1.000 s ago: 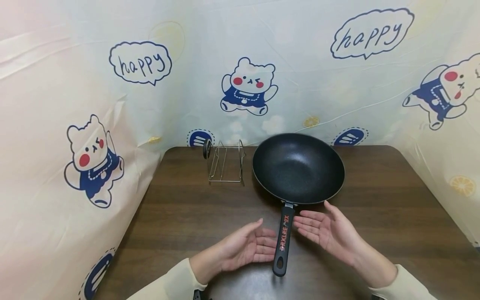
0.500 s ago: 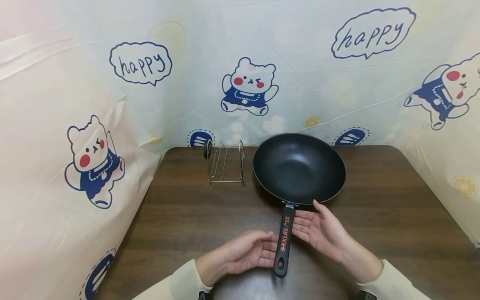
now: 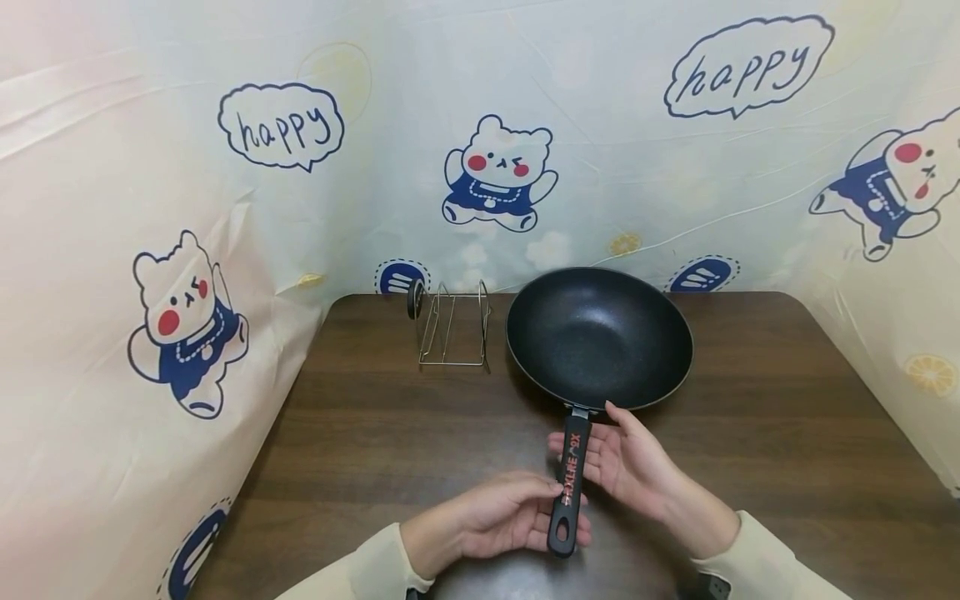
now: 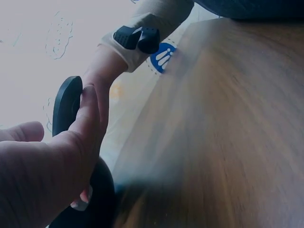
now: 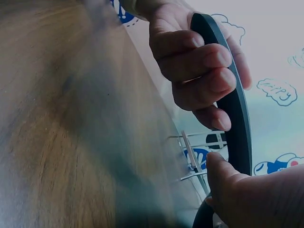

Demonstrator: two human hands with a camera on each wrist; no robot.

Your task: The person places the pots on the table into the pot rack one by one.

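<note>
A black wok [image 3: 596, 342] stands at the back centre-right, its bowl facing up and its long handle [image 3: 572, 475] pointing toward me. My left hand [image 3: 510, 517] grips the handle near its holed end, thumb on the upper left side. In the right wrist view the left fingers [image 5: 204, 71] curl beneath the handle. Closer to the bowl is my right hand [image 3: 637, 467]. Its straight fingers pass under the handle, tips showing on the far side, while the thumb stands apart near the rim.
A wire rack [image 3: 452, 329] with a black round piece on its left side stands left of the wok. Behind the brown wooden table [image 3: 352, 450] hangs a printed cloth [image 3: 360, 192], which also lines both sides.
Both hands have moved inward to the handle. The left fingers now go under it with the thumb on top, and the right fingers have slid beneath. The wok has stayed put.
</note>
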